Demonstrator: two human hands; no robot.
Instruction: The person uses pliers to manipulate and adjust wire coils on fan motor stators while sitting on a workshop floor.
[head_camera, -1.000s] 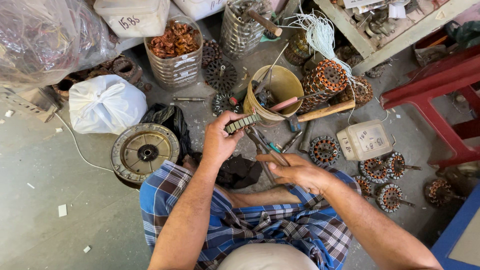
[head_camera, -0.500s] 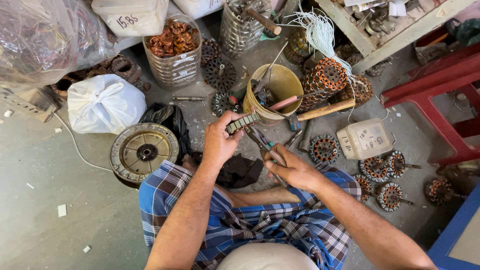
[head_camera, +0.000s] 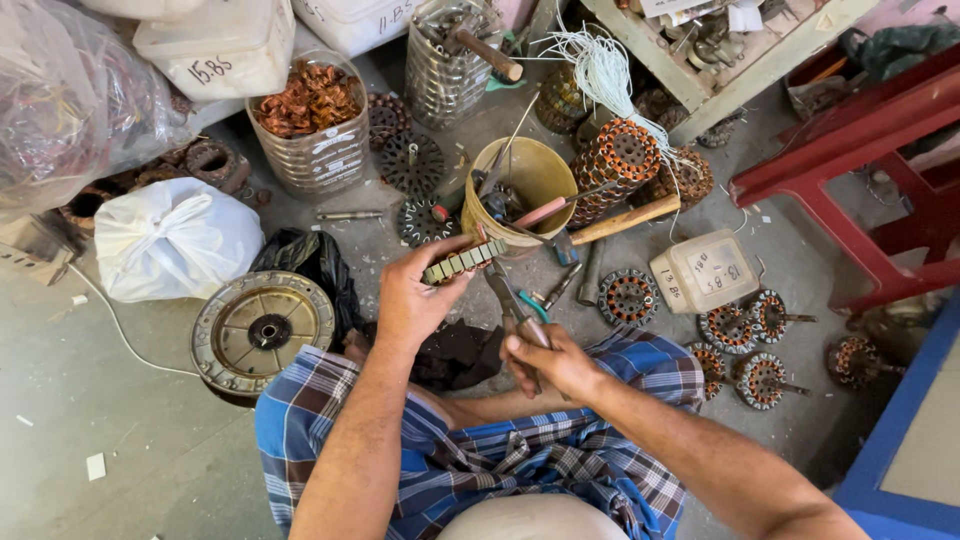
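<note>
— What moved? Both hands look almost the same as before; the pliers (head_camera: 508, 296) tipped a little.

— What do they hold?

— Left hand (head_camera: 415, 295) pinches a small slotted metal piece (head_camera: 464, 262), near the yellow bucket (head_camera: 535, 175). Right hand (head_camera: 550, 362) is wrapped around the plier handles, over the checked cloth (head_camera: 480, 450).

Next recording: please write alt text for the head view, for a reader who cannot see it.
Seen from above, a seated person's left hand holds a small ring-shaped slotted metal part while the right hand grips pliers pointed at it. Around them on the concrete floor lie a yellow bucket of tools, copper-wound motor coils, a round metal cover and a white plastic bag.
</note>
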